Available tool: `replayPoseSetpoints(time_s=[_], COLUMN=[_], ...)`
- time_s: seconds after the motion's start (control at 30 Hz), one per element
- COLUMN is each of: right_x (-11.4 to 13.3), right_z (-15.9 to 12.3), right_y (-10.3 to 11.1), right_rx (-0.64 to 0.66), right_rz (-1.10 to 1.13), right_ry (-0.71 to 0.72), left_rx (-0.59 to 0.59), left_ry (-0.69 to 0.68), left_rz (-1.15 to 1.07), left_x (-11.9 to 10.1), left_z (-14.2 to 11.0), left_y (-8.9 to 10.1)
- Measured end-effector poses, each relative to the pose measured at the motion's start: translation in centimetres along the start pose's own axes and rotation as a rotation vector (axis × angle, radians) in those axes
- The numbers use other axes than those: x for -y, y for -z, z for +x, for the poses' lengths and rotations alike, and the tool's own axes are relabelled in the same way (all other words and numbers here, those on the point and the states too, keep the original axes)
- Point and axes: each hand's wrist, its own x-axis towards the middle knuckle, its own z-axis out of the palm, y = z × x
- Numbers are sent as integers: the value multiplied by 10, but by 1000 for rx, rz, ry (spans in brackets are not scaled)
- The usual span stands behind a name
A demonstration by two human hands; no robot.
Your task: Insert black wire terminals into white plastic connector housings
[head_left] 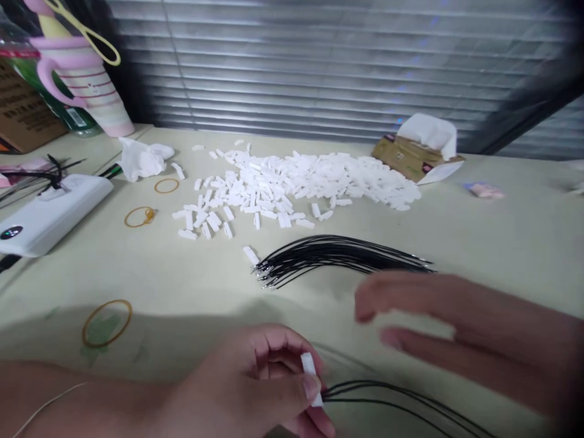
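Observation:
Low in the head view, my left hand (pixel 269 383) pinches a white plastic connector housing (pixel 309 365) between thumb and fingers. Several black wires (pixel 365 384) run out of the housing's right side toward the lower right. My right hand (pixel 438 322), slightly blurred, hovers to the right with thumb and fingers apart and nothing between them. Just beyond it lies a bundle of black wires (pixel 337 250) with metal terminals at the ends. One loose white housing (pixel 250 255) rests by the bundle's left end.
A wide pile of white housings (pixel 292 182) spreads across the table's back. Behind its right end stands an opened small box (pixel 410 155). Rubber bands (pixel 107 302), a crumpled tissue (pixel 143 159), a white power bank (pixel 59 210) and a pink-handled tumbler (pixel 91 85) are at left.

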Motion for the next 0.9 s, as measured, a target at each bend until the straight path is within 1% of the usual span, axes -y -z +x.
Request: replayPoseSetpoints(time_s=[0.03,0.07,0.1,0.17,0.23,0.3,0.4,0.53,0.73,0.9], right_x=[-2,-3,-3,-3,-2,0,0,-1,-1,-2], right_z=[13,27,38,57,67,71,72,72,73,73], right_y=[4,6,5,-1,-10,-19,-25,-27,-30,-30], right_rx=[43,11,7,-2,26,39,21,7,-55,-84], right_rz=[-24,-55,-69,-64,-57,-61,-70,-88,-119,-135], right_ry=[2,12,65,160,219,239,243,244,291,316], left_rx=[-1,-4,-15,-38,-62,-82,-117,-158,-123,-179], left_ry=[4,14,27,57,93,127,171,222,214,246], left_rz=[15,32,54,97,125,121,106,140,124,153], left_x=[0,1,0,-1,-4,-8,-14,-17,-16,-18], left_z=[0,1,0,0,-1,-1,-2,-2,-1,-2], left_y=[0,0,0,-1,-3,-5,-8,-10,-10,-11])
